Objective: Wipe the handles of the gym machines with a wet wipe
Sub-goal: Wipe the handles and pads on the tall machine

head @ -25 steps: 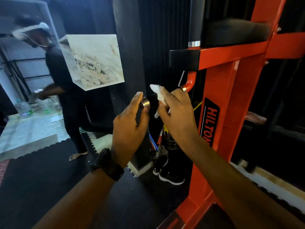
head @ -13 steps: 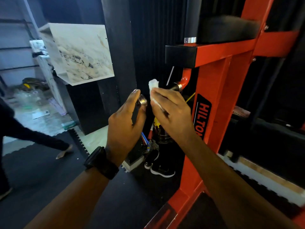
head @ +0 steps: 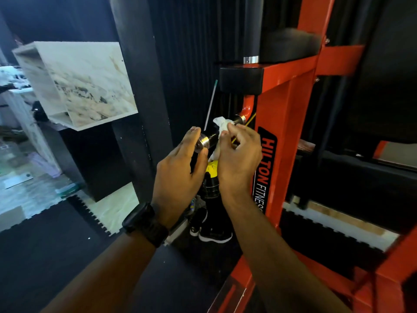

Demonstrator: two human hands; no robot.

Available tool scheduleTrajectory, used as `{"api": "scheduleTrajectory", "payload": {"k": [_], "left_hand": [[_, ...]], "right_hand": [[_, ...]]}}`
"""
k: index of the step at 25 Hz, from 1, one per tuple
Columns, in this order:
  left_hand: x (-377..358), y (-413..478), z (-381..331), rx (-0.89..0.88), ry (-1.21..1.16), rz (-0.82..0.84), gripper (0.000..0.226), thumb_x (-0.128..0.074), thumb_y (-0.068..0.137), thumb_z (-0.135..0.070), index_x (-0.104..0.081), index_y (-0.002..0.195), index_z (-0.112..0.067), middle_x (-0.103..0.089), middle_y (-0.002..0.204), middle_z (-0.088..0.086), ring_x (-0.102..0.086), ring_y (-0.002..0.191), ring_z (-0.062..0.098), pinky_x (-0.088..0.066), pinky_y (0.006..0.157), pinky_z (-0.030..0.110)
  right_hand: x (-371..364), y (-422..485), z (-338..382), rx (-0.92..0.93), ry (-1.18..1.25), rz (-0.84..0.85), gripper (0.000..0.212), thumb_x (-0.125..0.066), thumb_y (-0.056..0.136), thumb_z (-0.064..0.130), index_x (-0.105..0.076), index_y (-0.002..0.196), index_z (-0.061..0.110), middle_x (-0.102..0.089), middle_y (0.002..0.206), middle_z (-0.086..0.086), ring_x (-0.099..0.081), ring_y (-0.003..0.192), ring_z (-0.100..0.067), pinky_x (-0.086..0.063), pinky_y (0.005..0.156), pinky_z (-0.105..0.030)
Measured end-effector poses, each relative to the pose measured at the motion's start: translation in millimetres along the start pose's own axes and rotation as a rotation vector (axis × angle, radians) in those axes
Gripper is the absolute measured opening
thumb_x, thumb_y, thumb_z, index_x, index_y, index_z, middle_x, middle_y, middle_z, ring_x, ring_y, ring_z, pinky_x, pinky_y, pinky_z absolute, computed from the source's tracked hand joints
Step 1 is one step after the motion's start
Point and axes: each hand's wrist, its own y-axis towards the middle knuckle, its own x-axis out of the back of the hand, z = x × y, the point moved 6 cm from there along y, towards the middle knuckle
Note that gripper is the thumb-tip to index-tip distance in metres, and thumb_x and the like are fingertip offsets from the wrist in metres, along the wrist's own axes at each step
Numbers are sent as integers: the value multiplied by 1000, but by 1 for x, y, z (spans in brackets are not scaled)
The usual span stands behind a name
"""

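Observation:
A short black handle [head: 212, 138] with a chrome end cap sticks out leftward from the orange machine frame [head: 284, 141]. My left hand [head: 180, 172] cups the chrome end of the handle, thumb under it. My right hand [head: 239, 159] holds a crumpled white wet wipe [head: 222, 126], draped over the handle's black grip near its inner chrome collar. Part of the wipe hangs below the handle. A black watch sits on my left wrist.
The machine's black pad [head: 286, 45] and black end cap [head: 241, 80] are above the handle. A marble-look shelf box [head: 79, 84] juts out at left beside a black pillar [head: 140, 93]. Shoes [head: 212, 231] and a yellow-capped bottle [head: 212, 170] stand below on black floor mats.
The view has swung right and the mirrored person has left it. My right hand has loosened, with the wipe draped over the handle further toward the frame. My left hand stays on the chrome end.

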Motion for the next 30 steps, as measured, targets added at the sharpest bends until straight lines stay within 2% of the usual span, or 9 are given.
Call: {"api": "scheduleTrajectory", "payload": {"k": [4,6,8,10,14,18,20,23,30], "left_hand": [[0,-1,1,-31,-34,14,51,-57,101,-28,-44,149,-15,-55,145,3,-49,119,-3,-40,95,12],[0,0,0,-51,-47,23,52,-58,101,-28,-43,149,-14,-54,146,5,-54,123,5,-42,96,19],[0,1,0,-70,-29,34,50,-58,101,-26,-45,147,-11,-54,146,7,-59,124,17,-43,94,21],[1,2,0,-93,-20,33,49,-59,100,-25,-48,145,-9,-55,145,8,-61,122,20,-44,92,22],[2,2,2,-118,-45,43,49,-59,100,-25,-48,145,-9,-56,144,8,-65,116,20,-47,88,22],[3,3,2,-107,-63,36,48,-58,100,-26,-50,143,-9,-58,142,6,-62,118,15,-44,91,18],[4,3,2,-110,-63,28,47,-59,99,-26,-51,143,-9,-59,141,5,-61,118,12,-41,92,13],[5,4,2,-117,-58,31,47,-58,100,-27,-51,143,-10,-59,141,5,-55,117,3,-30,89,-4],[2,4,1,-135,-44,19,47,-57,99,-26,-51,142,-7,-58,142,9,-63,117,16,-45,89,17]], "right_hand": [[-3,-11,14,34,-84,15,43,-62,94,5,-59,135,17,-61,135,1,-57,125,-11,-48,99,-18],[-6,-20,12,-33,-52,11,47,-61,93,-1,-58,136,15,-62,135,-1,-59,123,-11,-48,98,-15],[-6,-12,-1,-213,118,-57,41,-61,93,1,-63,131,15,-70,120,-3,-67,107,-11,-54,84,-13],[-7,-9,-13,-388,276,-94,30,-62,92,6,-71,118,18,-75,94,-5,-72,83,-15,-61,72,-27],[-17,-29,-12,-651,611,-26,18,-61,92,9,-62,75,7,-52,61,-4,-47,55,-15,-42,52,-29],[-14,-18,-21,-822,760,-96,6,-63,92,3,-68,94,1,-69,77,-6,-64,64,-16,-60,73,-34],[-13,-9,-22,-849,814,-124,23,-56,91,-10,-68,108,0,-70,87,-11,-65,70,-18,-61,76,-32],[-16,-7,-18,-913,795,-110,20,-51,92,-9,-68,98,0,-66,82,-10,-61,72,-18,-60,75,-29],[-26,-14,-12,-949,892,46,16,-50,91,-12,-64,95,-4,-65,90,-16,-67,84,-25,-59,87,-40]]}}
